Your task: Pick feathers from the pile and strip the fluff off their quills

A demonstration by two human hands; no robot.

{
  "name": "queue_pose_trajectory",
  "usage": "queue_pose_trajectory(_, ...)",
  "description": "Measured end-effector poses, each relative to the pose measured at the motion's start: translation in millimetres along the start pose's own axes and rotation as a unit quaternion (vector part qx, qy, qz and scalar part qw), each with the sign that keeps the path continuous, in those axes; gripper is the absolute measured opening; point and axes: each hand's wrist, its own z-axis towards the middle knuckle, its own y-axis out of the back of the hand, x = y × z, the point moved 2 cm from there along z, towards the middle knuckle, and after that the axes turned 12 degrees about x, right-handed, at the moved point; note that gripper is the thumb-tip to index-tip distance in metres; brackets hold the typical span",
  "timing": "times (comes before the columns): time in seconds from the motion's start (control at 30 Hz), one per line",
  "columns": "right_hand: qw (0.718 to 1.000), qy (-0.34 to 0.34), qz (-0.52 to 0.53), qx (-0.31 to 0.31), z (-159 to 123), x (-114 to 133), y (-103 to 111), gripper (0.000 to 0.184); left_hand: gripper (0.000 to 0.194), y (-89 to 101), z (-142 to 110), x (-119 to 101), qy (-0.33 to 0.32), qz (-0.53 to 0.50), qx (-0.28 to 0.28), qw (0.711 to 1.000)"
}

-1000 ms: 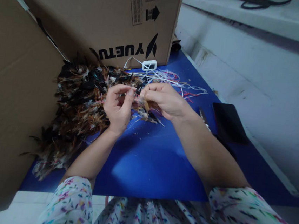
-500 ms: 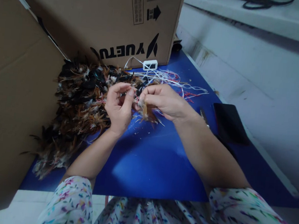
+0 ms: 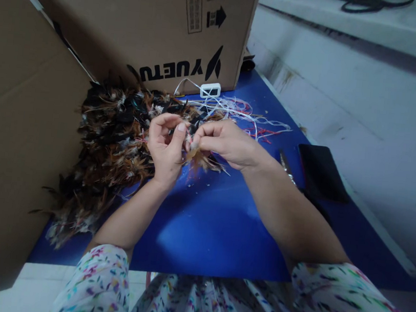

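Over the blue table, my left hand (image 3: pixel 167 146) is closed in a pinch near the small tuft of brown feathers (image 3: pixel 199 159). A reddish thread (image 3: pixel 189 137) runs between my two hands, its end seemingly at the left thumb and forefinger. Close beside it, my right hand (image 3: pixel 229 144) pinches the tuft at its pale base, with the feather tips fanned downward. Fingers hide part of the base. To the left and behind lies a large heap of brown and black feathers (image 3: pixel 116 140).
Large cardboard boxes (image 3: pixel 107 18) wall in the left and back. White and red strings (image 3: pixel 248 117) lie behind my hands, next to a small white display device (image 3: pixel 210 91). At right are scissors (image 3: pixel 285 164) and a dark flat tablet-like object (image 3: pixel 322 172). Black-handled scissors (image 3: pixel 370 4) rest on the ledge.
Both hands stay in nearly the same place. The feather tuft has turned slightly downward and left between them, and more of the reddish thread shows.
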Motion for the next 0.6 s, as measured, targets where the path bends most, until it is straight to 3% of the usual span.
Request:
queue_pose_trajectory(0.4, 1.0, -0.003, -0.014, 0.003, -0.1, 1.3, -1.4, 0.01, 0.034, 0.6, 0.0, 2.7, 0.013, -0.016, -0.005, 1.0)
queue_pose_trajectory(0.6, 1.0, -0.004, -0.026, 0.007, 0.5, -0.1, -0.6, 0.009, 0.033, 0.2, 0.4, 2.1, 0.05, -0.087, -0.017, 0.995)
